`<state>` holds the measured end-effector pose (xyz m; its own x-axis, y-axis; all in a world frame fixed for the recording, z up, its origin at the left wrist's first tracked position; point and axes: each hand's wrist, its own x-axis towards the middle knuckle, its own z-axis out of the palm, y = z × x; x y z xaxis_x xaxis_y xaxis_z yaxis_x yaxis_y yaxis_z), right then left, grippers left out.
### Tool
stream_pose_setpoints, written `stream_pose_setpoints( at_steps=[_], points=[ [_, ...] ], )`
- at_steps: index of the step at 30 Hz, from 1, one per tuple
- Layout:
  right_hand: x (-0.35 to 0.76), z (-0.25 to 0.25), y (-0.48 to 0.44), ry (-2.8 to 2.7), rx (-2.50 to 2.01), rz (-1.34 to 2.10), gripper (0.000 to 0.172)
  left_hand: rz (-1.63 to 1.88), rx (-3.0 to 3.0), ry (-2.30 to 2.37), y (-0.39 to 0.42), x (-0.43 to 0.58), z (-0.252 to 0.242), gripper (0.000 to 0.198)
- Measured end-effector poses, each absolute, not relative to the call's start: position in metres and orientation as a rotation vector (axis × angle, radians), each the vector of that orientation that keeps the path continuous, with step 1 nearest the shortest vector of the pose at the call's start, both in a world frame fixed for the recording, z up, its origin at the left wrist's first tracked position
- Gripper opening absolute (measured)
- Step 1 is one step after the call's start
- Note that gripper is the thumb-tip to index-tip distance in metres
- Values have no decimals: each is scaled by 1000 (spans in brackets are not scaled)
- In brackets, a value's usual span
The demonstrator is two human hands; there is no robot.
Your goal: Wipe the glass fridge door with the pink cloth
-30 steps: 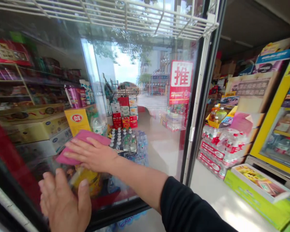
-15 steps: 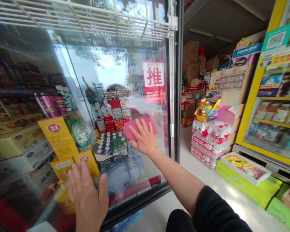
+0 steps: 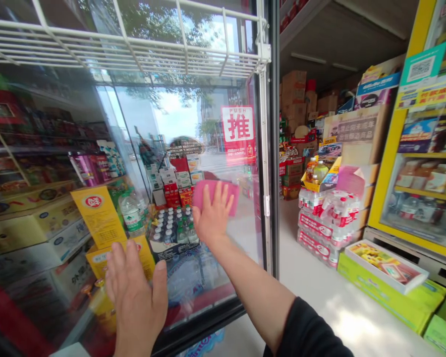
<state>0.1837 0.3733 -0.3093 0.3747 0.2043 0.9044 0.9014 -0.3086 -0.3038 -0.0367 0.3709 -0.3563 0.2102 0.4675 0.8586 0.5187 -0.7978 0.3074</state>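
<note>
A pink cloth (image 3: 199,192) lies against the glass door (image 3: 241,267), below and a little left of the red-and-white sticker (image 3: 240,131). It is one even pink, roughly four-sided, spread flat with fairly straight edges and a corner showing at the upper right; its weave is too small to make out. The right hand (image 3: 212,218) covers much of it, fingers fanned wide over the cloth, so that pink shows between and around them. The left hand (image 3: 137,292) is flat and holds nothing, fingers close together and thumb apart; whether it touches the glass I cannot tell. Above both, a white wire rack (image 3: 124,38) crosses the door
</note>
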Motion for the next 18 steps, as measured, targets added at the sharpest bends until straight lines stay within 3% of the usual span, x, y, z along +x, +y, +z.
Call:
stream_pose_setpoints(
  at_steps=[6, 10, 14, 18],
  points=[
    [121, -287, 401, -1795, -1504, -1217, 61, -1639, -2390, -1016, 379, -42, -327, 85],
    [109, -272, 404, -2183, -1389, -1454, 59, -1628, -2366, -980, 383, -40, -312, 85],
    [131, -263, 399, -2167, -1350, -1535, 59, -1622, -2372, -955, 380, -31, -306, 83],
    [172, -257, 386, -1937, -1408, -1344, 65, -1581, -2421, -927, 374, -18, -307, 82]
  ],
)
